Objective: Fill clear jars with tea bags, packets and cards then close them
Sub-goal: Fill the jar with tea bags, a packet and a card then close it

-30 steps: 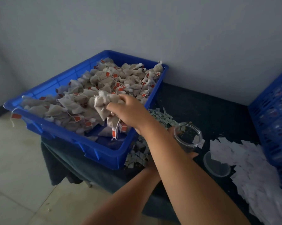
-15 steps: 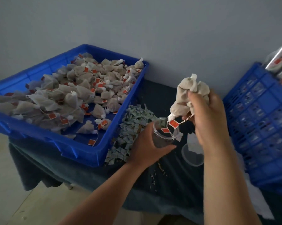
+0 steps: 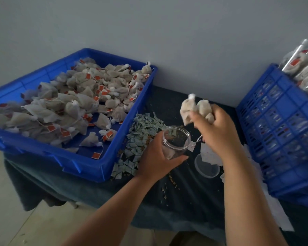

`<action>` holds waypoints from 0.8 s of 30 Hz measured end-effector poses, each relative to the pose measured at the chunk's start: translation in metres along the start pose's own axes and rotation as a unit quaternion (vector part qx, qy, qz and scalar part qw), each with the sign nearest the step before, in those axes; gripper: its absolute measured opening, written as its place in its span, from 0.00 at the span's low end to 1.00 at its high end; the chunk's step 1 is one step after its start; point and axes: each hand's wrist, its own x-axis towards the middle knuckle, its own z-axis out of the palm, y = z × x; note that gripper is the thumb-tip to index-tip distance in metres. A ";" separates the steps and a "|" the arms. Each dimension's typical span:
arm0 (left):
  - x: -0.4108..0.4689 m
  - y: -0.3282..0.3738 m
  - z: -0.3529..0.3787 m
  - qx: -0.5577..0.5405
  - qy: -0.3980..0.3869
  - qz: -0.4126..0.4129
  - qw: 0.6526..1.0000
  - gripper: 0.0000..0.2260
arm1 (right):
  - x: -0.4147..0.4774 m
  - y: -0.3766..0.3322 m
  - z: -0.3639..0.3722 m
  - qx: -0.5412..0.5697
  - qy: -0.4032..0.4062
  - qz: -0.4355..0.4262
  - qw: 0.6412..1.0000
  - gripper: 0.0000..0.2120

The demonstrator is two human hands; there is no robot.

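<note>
Held clear jar (image 3: 176,141) in left hand (image 3: 156,160), curled round it, over middle of surface (image 3: 185,192). Clutched tea bags (image 3: 188,107) in right hand (image 3: 219,132) near jar mouth.

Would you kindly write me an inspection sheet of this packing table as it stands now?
Surface: table under dark cloth.
Job's things: open jar, lid lying beside it, blue tray of loose tea bags, packets heap, white cards.
Clutter: crumbs scattered on the cloth.
Hands: left hand grips the jar; right hand holds a bunch of tea bags raised near its mouth.
Cables: nothing seen.
Surroundings: grey wall, pale floor, blue crate with filled jars at its top.
</note>
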 end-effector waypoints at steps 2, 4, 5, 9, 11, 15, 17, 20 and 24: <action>0.000 0.000 0.000 -0.005 -0.003 0.002 1.000 0.44 | -0.001 0.000 -0.004 -0.070 -0.058 0.035 0.995 0.22; 0.000 -0.001 0.000 -0.004 -0.004 0.003 1.000 0.44 | -0.001 0.002 -0.003 -0.085 -0.076 0.053 0.992 0.24; 0.000 -0.001 0.000 -0.001 -0.005 0.003 1.000 0.44 | -0.002 0.003 -0.001 -0.068 -0.071 0.053 0.994 0.23; -0.001 0.002 -0.001 -0.011 0.006 0.007 1.000 0.42 | -0.006 0.006 0.006 0.017 -0.055 0.048 0.997 0.07; -0.001 0.004 -0.002 -0.002 0.008 0.009 1.000 0.41 | -0.006 0.008 0.009 -0.002 -0.054 0.015 0.998 0.06; 0.000 0.003 -0.002 -0.003 0.014 0.010 1.000 0.41 | -0.006 0.009 0.011 -0.014 -0.072 -0.025 0.997 0.17; 0.000 0.002 -0.001 -0.023 0.006 0.001 1.000 0.39 | -0.006 0.008 0.010 0.017 -0.029 -0.035 0.999 0.15; 0.000 0.002 -0.001 -0.007 0.016 0.006 1.000 0.39 | -0.003 0.004 0.011 0.032 -0.016 -0.011 0.999 0.13; 0.000 0.002 0.000 -0.011 0.006 -0.001 1.000 0.42 | -0.004 0.004 0.004 0.032 -0.133 0.035 0.990 0.32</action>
